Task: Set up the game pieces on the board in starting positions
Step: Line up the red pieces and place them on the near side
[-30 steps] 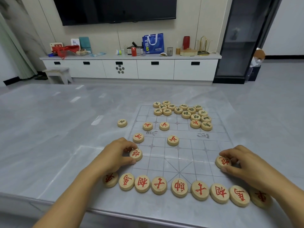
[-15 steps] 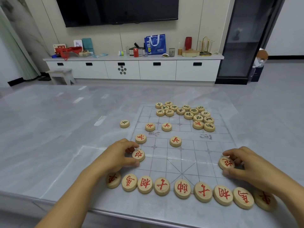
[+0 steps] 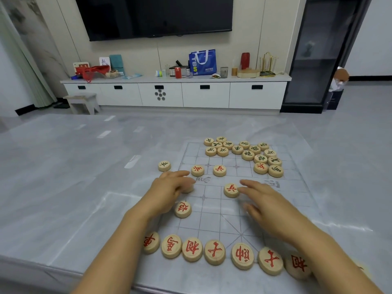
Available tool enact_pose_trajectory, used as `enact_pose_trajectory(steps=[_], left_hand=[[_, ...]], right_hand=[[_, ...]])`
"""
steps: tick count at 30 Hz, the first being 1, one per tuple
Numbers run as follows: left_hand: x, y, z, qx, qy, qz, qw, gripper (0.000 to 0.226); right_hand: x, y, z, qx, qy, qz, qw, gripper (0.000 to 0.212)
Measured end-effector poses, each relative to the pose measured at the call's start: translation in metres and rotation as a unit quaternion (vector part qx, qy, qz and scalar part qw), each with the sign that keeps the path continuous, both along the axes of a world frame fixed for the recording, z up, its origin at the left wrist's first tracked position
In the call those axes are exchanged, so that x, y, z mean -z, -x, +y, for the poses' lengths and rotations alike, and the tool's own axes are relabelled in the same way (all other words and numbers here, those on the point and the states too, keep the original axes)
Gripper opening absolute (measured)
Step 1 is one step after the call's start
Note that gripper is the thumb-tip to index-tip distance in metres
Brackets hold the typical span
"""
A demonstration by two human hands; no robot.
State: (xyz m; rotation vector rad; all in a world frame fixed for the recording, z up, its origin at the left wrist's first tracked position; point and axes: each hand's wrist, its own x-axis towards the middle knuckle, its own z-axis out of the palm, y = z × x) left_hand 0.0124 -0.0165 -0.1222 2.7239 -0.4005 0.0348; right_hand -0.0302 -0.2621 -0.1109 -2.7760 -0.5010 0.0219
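A printed grid board (image 3: 222, 211) lies on the grey table. Along its near edge runs a row of red-lettered wooden discs (image 3: 214, 251). A red cannon disc (image 3: 182, 209) sits alone just below my left hand (image 3: 169, 192). That hand's blurred fingers lie over another disc (image 3: 189, 189), mostly hiding it. My right hand (image 3: 265, 202) reaches forward with straight fingers, its fingertip touching a red soldier disc (image 3: 231, 189). Two red soldiers (image 3: 197, 170) (image 3: 219, 170) stand further up. Several dark-lettered discs (image 3: 244, 150) are heaped at the far right. My right forearm hides the near right corner.
One dark-lettered disc (image 3: 164, 165) lies off the board to the left. The table's near edge (image 3: 63, 270) runs below my arms. Beyond the table stand a white cabinet (image 3: 176, 94) and a small stool (image 3: 81, 101).
Both hands let go of the cannon discs and moved forward up the board: left onto the left soldier, right across to the middle soldier. The camera tilted slightly.
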Motion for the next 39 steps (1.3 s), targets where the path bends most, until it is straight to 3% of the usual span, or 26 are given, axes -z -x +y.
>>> enact_pose_trajectory(steps=[7, 11, 17, 24, 33, 39], left_hand=[[0.005, -0.008, 0.011, -0.019, -0.028, 0.007, 0.999, 0.035], [0.004, -0.003, 0.026, -0.050, -0.004, 0.045, 0.998, 0.031], [0.000, 0.008, 0.047, -0.072, 0.032, 0.113, 0.990, 0.044], [0.001, 0.010, 0.053, -0.097, 0.098, 0.104, 0.985, 0.051], [0.005, 0.006, 0.056, -0.080, 0.083, 0.094, 0.989, 0.040], [0.006, 0.004, 0.055, -0.078, 0.071, 0.096, 0.990, 0.042]], right_hand=[[0.012, -0.013, 0.017, -0.045, 0.055, 0.052, 0.996, 0.051], [0.011, -0.012, 0.015, -0.030, 0.066, 0.021, 0.997, 0.047], [0.006, -0.006, 0.020, -0.001, 0.083, -0.025, 0.996, 0.040], [0.012, -0.012, 0.021, 0.004, 0.084, -0.001, 0.996, 0.048], [0.012, -0.012, 0.031, 0.063, 0.059, -0.002, 0.996, 0.039], [0.008, -0.010, 0.039, 0.053, 0.022, 0.046, 0.997, 0.054]])
